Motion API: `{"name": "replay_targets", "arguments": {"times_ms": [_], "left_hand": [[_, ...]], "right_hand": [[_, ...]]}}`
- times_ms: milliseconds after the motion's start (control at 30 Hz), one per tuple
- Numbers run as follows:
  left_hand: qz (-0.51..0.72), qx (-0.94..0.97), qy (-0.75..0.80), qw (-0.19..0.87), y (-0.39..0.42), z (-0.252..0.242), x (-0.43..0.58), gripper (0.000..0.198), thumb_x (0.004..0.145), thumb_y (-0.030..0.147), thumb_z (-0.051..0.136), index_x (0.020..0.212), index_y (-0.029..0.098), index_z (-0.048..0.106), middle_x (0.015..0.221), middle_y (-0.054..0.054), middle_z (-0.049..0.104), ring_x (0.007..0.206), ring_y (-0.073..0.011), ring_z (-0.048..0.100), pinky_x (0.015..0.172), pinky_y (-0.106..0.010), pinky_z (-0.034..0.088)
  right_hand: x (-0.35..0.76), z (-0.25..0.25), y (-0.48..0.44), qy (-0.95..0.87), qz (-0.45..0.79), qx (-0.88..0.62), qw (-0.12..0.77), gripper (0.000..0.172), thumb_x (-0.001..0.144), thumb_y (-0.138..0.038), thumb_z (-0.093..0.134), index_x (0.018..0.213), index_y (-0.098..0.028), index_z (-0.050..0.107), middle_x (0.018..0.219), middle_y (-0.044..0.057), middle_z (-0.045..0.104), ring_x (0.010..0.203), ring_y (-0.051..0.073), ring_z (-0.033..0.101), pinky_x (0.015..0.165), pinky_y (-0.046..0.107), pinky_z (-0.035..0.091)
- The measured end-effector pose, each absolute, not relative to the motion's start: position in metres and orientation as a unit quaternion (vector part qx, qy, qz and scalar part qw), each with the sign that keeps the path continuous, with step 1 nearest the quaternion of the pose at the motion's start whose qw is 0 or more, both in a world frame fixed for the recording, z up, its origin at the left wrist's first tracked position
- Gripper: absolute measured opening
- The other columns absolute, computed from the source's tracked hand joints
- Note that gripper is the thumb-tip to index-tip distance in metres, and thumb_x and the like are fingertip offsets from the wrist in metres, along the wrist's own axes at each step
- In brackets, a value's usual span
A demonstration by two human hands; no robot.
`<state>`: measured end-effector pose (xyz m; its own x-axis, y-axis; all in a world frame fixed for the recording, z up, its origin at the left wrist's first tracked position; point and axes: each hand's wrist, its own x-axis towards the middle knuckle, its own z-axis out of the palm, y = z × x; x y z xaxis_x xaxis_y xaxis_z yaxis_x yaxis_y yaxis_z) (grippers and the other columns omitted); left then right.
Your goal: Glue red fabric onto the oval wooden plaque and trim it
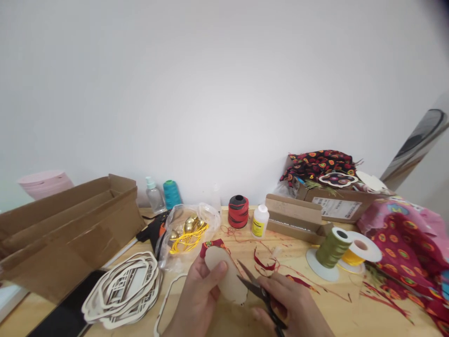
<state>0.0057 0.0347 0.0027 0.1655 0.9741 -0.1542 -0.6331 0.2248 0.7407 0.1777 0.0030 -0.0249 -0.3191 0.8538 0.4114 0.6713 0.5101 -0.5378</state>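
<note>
My left hand [206, 281] grips a pale flat rounded panel [226, 278], thumb on its face. Red patterned fabric [214, 244] shows along the panel's top edge. In my right hand [289, 299] is a pair of dark scissors [259, 290], its blades parted and pointing at the panel's right edge. Whether the blades touch the panel I cannot tell. Just beyond the scissors lie red fabric scraps [264, 262] and loose red thread on the wooden table.
White cut-out frames [122, 290] and a long cardboard box [70, 234] are at left. Behind my hands stand a red-and-black thread spool [238, 212] and a white glue bottle [260, 222]. A green thread spool [333, 248] and red fabric [403, 252] lie right.
</note>
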Motion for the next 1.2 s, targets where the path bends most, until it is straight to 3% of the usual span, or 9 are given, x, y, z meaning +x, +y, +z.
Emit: {"name": "replay_targets", "arguments": {"times_ms": [133,333,700,900,1067,1200], "left_hand": [[0.554,0.28,0.324,0.714,0.034,0.003,0.007,0.026,0.063,0.017,0.072,0.085,0.017,0.059,0.068,-0.002,0.068,0.058,-0.016,0.063,0.055,-0.024,0.05],[0.556,0.274,0.329,0.712,0.036,0.003,0.008,0.028,0.061,0.018,0.074,0.085,0.017,0.061,0.068,-0.002,0.069,0.059,-0.0159,0.064,0.056,-0.024,0.051],[0.553,0.298,0.306,0.715,0.036,-0.002,0.008,0.023,0.072,0.015,0.065,0.094,0.019,0.057,0.08,-0.002,0.069,0.07,-0.0151,0.064,0.064,-0.024,0.05],[0.552,0.29,0.321,0.713,0.034,-0.001,0.01,0.025,0.069,0.017,0.068,0.092,0.019,0.057,0.075,-0.001,0.069,0.067,-0.0166,0.064,0.06,-0.025,0.05],[0.567,0.26,0.34,0.704,0.033,0.003,0.01,0.035,0.06,0.018,0.074,0.091,0.018,0.059,0.075,-0.002,0.069,0.07,-0.0183,0.065,0.061,-0.024,0.05],[0.567,0.254,0.354,0.699,0.036,0.005,0.009,0.033,0.058,0.018,0.075,0.088,0.017,0.061,0.074,-0.002,0.069,0.065,-0.0157,0.064,0.057,-0.021,0.049]], "right_hand": [[0.174,-0.019,0.0,-0.825,0.099,-0.479,0.284,0.019,0.076,-0.026,0.053,0.089,-0.014,0.059,0.062,0.004,0.056,0.048,0.014,0.052,0.043,0.02,0.038],[0.176,-0.02,0.0,-0.827,0.043,-0.476,0.297,0.018,0.078,-0.025,0.052,0.091,-0.014,0.058,0.061,0.004,0.057,0.048,0.014,0.054,0.043,0.021,0.039],[0.176,-0.028,-0.001,-0.819,-0.021,-0.485,0.306,0.017,0.078,-0.026,0.054,0.09,-0.014,0.058,0.061,0.005,0.06,0.046,0.015,0.056,0.041,0.021,0.04],[0.174,-0.026,-0.001,-0.818,-0.043,-0.482,0.31,0.013,0.078,-0.024,0.053,0.083,-0.015,0.06,0.055,0.003,0.059,0.042,0.014,0.053,0.039,0.021,0.037],[0.174,-0.017,0.001,-0.726,0.1,-0.527,0.43,0.019,0.077,-0.034,0.053,0.071,-0.018,0.064,0.048,0.0,0.052,0.042,0.014,0.047,0.042,0.022,0.036],[0.178,-0.013,0.002,-0.588,0.323,-0.545,0.503,0.035,0.076,-0.048,0.053,0.082,-0.016,0.065,0.045,-0.004,0.04,0.039,0.011,0.037,0.039,0.022,0.031]]}}
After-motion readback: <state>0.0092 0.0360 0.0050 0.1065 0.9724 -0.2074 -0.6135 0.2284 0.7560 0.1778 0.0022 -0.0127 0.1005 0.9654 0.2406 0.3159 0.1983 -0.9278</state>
